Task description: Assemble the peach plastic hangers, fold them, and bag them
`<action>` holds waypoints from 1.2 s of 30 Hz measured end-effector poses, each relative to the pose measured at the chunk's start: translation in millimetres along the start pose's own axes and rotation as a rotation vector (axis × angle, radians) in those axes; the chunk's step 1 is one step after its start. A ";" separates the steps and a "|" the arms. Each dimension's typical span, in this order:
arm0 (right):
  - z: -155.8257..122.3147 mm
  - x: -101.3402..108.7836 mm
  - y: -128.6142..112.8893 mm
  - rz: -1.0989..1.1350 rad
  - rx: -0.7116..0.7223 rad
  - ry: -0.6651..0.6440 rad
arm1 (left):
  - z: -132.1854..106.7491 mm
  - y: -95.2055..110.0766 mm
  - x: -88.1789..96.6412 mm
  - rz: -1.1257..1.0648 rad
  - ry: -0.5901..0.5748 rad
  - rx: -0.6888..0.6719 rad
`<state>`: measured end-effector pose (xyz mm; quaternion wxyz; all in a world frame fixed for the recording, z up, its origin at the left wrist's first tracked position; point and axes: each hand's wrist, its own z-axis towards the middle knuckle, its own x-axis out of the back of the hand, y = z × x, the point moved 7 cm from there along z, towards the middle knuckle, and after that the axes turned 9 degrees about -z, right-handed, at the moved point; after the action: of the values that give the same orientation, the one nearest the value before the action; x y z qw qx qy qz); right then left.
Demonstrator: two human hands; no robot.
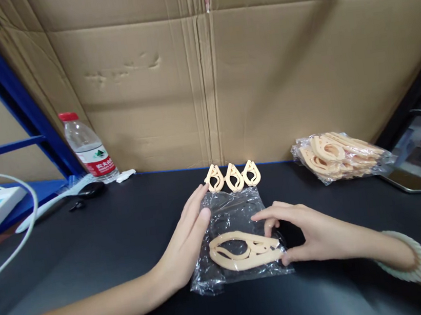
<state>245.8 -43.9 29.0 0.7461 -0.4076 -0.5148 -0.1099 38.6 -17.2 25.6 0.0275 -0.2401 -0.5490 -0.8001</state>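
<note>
A clear plastic bag [230,212] lies on the black table [109,243] in front of me, with a large beige openwork hair clip [242,251] inside it. My left hand [190,237] rests flat on the bag's left edge, fingers stretched out. My right hand [306,233] is at the bag's right side, thumb and fingers touching the bag by the clip's end. A pale bead bracelet [408,260] is on my right wrist. Three small beige clips [232,176] stand in a row just beyond the bag.
A clear bag full of beige clips [336,155] lies at the back right. A water bottle [88,148] with a red cap stands back left, beside a blue rack [3,86], a white cable [29,222] and a dark small object [90,190]. A cardboard wall [222,73] closes the back.
</note>
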 end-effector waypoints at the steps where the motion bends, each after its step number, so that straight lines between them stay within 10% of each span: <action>1: 0.3 -0.5 0.0 -0.003 0.004 0.008 | -0.7 -4.7 0.8 -0.099 0.034 0.061; 25: -0.5 9.6 -13.2 0.015 0.148 0.260 | -7.7 -4.1 -3.9 -0.081 0.027 0.122; 30: 3.5 55.2 31.5 -0.148 0.023 0.538 | 1.7 -3.0 1.6 0.011 -0.003 0.028; 36: 71.1 68.0 92.5 -0.639 -0.006 0.199 | 6.7 -0.2 1.1 0.128 -0.035 -0.130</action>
<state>281.9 84.3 51.3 0.7195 -0.2150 -0.5407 -0.3790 39.9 -10.9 27.7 0.0533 -0.2900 -0.4799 -0.8263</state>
